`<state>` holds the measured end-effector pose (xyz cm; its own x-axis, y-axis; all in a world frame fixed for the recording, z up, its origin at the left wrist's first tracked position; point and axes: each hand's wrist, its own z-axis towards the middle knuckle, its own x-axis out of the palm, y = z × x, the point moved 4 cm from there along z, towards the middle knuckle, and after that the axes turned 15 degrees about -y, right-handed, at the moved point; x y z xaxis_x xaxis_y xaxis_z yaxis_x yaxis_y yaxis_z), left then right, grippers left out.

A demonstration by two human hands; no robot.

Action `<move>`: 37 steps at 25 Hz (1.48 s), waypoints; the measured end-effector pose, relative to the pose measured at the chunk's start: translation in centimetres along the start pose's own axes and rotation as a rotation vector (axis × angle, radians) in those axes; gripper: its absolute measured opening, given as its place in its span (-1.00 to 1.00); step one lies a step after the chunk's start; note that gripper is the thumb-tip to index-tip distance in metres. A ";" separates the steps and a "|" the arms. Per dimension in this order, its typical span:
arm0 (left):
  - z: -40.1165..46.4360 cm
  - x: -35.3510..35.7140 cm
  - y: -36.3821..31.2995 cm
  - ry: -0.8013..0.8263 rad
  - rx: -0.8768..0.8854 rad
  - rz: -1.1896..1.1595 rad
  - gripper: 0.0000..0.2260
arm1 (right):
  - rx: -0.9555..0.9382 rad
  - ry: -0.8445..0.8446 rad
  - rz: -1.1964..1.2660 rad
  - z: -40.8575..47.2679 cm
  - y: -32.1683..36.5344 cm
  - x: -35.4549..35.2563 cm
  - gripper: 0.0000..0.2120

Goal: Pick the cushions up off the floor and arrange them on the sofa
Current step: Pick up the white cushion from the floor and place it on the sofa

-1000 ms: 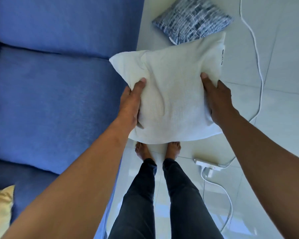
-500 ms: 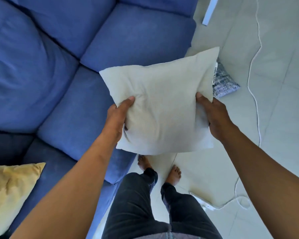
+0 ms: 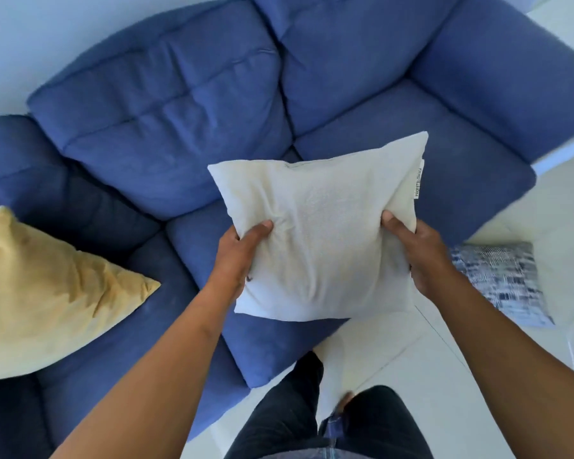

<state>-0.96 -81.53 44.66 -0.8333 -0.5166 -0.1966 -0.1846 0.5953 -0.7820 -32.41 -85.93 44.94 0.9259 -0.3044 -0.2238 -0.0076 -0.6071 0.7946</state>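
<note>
A cream cushion (image 3: 318,226) hangs in the air over the front edge of the blue sofa (image 3: 179,134). My left hand (image 3: 237,256) grips its left side and my right hand (image 3: 418,250) grips its right side. On the sofa seat at the left lies a yellow cushion (image 3: 37,293). A blue-and-white patterned cushion (image 3: 501,279) lies on the pale tiled floor to the right, beside the sofa's right end and partly behind my right wrist.
The sofa's right armrest (image 3: 511,77) stands at the upper right. My legs in dark trousers (image 3: 312,422) stand on the white tiles (image 3: 444,376) close to the seat's front corner. A pale wall (image 3: 47,34) runs behind the sofa.
I have turned toward the sofa and carried the cream cushion left, from over the floor to over the seat. The patterned cushion now shows to the right, and more of the yellow cushion shows.
</note>
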 end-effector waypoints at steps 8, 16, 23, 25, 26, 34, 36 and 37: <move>7.0 -8.7 -1.4 -0.144 -0.037 -0.101 -0.49 | -0.028 0.300 -0.161 2.4 5.3 14.7 -0.32; 10.8 -10.8 -1.4 -0.323 -0.105 -0.147 -0.52 | -0.099 0.388 -0.328 6.8 7.2 24.3 -0.68; 17.6 -9.0 -4.8 -0.465 -0.042 -0.148 -0.43 | -0.202 0.429 -0.356 13.1 10.2 31.4 -0.52; 19.3 -8.0 -4.5 -0.442 -0.081 -0.070 -0.46 | -0.210 0.458 -0.451 14.5 9.7 33.1 -0.50; 19.8 -7.6 -4.1 -0.430 -0.124 -0.044 -0.48 | -0.196 0.470 -0.495 15.0 9.3 33.6 -0.49; 22.1 -12.1 -8.2 -0.568 -0.090 -0.236 -0.65 | -0.232 0.381 -0.290 16.3 13.2 35.9 -0.70; 22.4 -12.7 -9.0 -0.535 -0.076 -0.187 -0.83 | -0.289 0.415 -0.362 16.5 14.0 36.8 -0.75; 22.2 -13.1 -9.2 -0.555 -0.052 -0.143 -0.92 | -0.328 0.416 -0.401 16.7 14.3 37.0 -0.75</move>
<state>23.21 -93.93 41.31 -0.4025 -0.8313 -0.3834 -0.3124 0.5184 -0.7960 -4.58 -118.11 38.63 0.9023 0.2467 -0.3536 0.4222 -0.3393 0.8406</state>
